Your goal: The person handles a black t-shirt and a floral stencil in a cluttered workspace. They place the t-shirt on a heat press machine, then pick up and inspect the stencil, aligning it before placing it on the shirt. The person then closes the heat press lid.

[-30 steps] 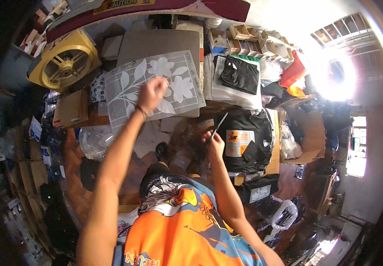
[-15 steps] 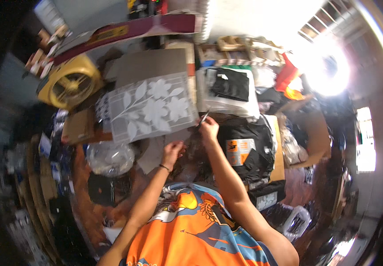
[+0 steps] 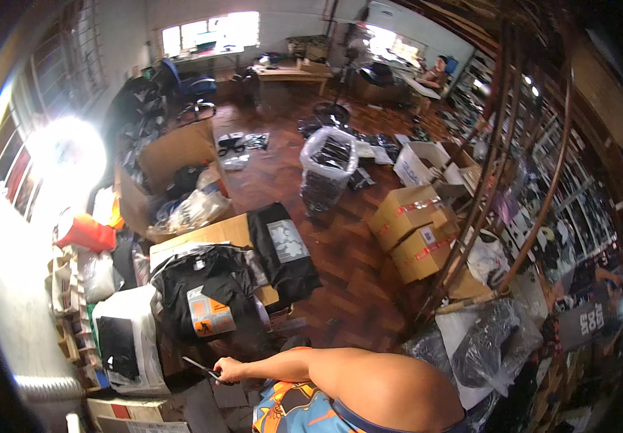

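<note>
My right hand (image 3: 229, 369) is closed around what look like slim scissors (image 3: 199, 364), their dark handle at my fingers and the metal blade pointing left. My right arm reaches across from the lower right. Just beyond the hand, a black T-shirt (image 3: 174, 289) with an orange and grey print lies on a pile. A black garment (image 3: 298, 278) with a pale floral print is draped beside it over cardboard. Left of the blade, a folded black cloth (image 3: 118, 348) rests on a white plastic-covered stack (image 3: 149, 364). My left hand is out of view.
An open carton (image 3: 174, 155) of bagged items stands beyond the shirts. A plastic-lined bin (image 3: 328, 155) and taped cardboard boxes (image 3: 416, 231) stand on the wooden floor (image 3: 347, 260). Brown poles (image 3: 470, 224) slant at right. A person (image 3: 436, 76) sits far off.
My view has swung right, from the panel with the white flower pattern to the wider room. The panel and my left hand have left the picture. My right hand keeps the scissors.
</note>
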`<state>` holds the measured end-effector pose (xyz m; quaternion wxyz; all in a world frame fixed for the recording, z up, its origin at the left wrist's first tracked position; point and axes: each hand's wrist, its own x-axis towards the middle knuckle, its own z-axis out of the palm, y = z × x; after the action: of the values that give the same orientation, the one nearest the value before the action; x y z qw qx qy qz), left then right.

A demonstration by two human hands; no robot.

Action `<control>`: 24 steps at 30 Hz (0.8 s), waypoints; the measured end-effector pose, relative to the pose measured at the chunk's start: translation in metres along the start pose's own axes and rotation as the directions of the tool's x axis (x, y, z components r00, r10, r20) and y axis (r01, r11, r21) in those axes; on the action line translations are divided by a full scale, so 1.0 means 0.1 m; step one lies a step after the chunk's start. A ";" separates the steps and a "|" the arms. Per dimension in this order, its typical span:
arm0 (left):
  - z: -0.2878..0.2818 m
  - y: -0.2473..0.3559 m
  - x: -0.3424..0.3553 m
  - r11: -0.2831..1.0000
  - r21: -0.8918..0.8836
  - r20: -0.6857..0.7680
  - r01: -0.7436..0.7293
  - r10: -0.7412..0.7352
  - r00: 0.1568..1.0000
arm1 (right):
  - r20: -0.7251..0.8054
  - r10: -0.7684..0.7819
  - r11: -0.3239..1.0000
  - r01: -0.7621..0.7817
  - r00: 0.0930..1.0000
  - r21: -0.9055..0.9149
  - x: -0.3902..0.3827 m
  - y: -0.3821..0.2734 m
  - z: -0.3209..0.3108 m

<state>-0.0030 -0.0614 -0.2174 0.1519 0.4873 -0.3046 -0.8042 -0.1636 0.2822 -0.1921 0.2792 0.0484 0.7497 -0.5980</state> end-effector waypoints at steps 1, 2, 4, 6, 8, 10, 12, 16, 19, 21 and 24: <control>-0.02 0.03 -0.04 0.997 0.071 0.039 0.026 -0.028 0.999 | -0.142 -0.180 0.966 0.148 0.973 -0.210 0.26 0.45 0.00; -0.22 0.14 -0.11 0.995 0.081 0.044 -0.057 0.053 0.998 | 0.035 -0.002 0.976 0.009 0.999 -0.218 0.16 0.08 -0.10; -0.22 0.12 -0.17 0.992 0.120 0.027 0.038 -0.042 0.999 | -0.154 0.026 0.988 -0.049 0.988 -0.146 0.10 0.22 -0.23; -0.16 0.03 -0.20 0.995 0.041 0.030 0.091 -0.093 0.995 | -0.119 0.101 0.985 -0.116 0.988 -0.131 0.15 0.28 -0.36; -0.08 0.00 -0.20 0.996 0.013 0.002 0.088 -0.088 0.996 | -0.090 0.041 0.983 -0.056 0.995 -0.177 0.18 0.31 -0.21; -0.07 0.00 -0.29 1.000 -0.002 -0.055 0.016 -0.016 0.998 | 0.065 0.137 0.976 -0.123 0.988 -0.182 0.17 0.28 -0.15; 0.05 -0.17 -0.37 1.000 0.010 -0.131 -0.030 0.031 0.991 | 0.062 -0.021 0.911 0.045 0.998 -0.410 0.12 0.33 -0.09; 0.23 -0.30 -0.47 0.995 -0.077 -0.030 -0.055 0.053 0.998 | 0.214 0.049 0.953 0.018 0.976 -0.301 0.15 0.41 0.01; 0.42 -0.26 -0.47 0.995 -0.098 0.023 -0.029 0.032 0.999 | 0.281 -0.075 0.950 0.154 0.957 -0.271 0.17 0.40 0.19; 0.49 -0.25 -0.44 0.993 -0.117 0.031 -0.023 0.027 0.999 | 0.351 -0.131 0.940 0.229 0.927 -0.253 0.10 0.28 0.26; 0.57 -0.22 -0.31 0.989 -0.149 0.037 0.022 -0.017 0.999 | 0.410 -0.170 0.953 0.255 0.896 -0.161 0.02 0.16 0.31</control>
<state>-0.0368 -0.0080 -0.1907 0.1747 0.4632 -0.2416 -0.8346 -0.1473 0.2577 -0.2110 0.3597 -0.1847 0.7384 -0.5397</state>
